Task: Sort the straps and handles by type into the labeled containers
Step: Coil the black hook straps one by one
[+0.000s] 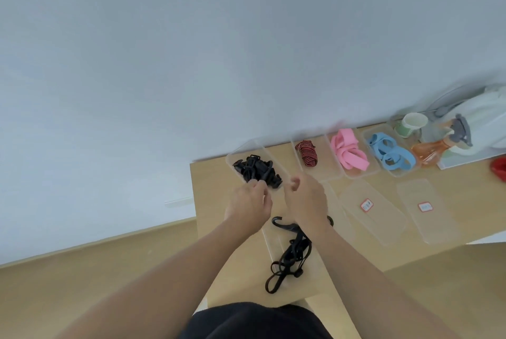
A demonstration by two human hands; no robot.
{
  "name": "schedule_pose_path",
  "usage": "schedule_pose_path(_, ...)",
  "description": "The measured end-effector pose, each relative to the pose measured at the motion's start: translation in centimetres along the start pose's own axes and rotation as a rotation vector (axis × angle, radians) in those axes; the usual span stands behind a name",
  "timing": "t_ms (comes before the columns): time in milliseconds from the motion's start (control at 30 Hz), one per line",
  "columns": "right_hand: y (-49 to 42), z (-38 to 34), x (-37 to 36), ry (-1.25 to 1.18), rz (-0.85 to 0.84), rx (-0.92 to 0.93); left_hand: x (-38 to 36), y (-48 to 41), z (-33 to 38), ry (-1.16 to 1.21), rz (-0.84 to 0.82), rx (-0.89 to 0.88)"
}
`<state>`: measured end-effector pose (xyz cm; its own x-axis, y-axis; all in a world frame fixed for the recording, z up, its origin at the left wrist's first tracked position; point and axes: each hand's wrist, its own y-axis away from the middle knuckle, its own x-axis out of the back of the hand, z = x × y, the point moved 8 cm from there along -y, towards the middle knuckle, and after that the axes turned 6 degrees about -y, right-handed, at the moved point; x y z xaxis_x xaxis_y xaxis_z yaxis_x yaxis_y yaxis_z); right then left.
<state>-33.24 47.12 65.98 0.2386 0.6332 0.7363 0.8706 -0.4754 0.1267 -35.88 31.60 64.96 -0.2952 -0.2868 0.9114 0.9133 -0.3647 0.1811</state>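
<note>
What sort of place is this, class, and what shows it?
Probably a home or office room set up for sorting: a wooden table against a bare white wall, clear containers of coloured straps, a cup and spray bottle beside them.

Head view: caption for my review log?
Left hand at black plastic handles in a clear plastic container, right hand curled beside it, tangled black straps on the wooden table.

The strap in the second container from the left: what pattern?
The strap has red-and-black stripes; head view shows it.
</note>
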Motion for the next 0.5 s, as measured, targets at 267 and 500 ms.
schedule_pose_path(267, 9.2, 10.0, 1.1, -0.195, -0.088, -0.510, -7.6, 4.9, 1.0, 0.309, -0.352, 0.080)
schedule_pose_path(500, 9.7, 9.2, -1.9, -0.241, -0.209, -0.412, -9.0, 3.4, 1.2, 0.453, -0.315, 0.231)
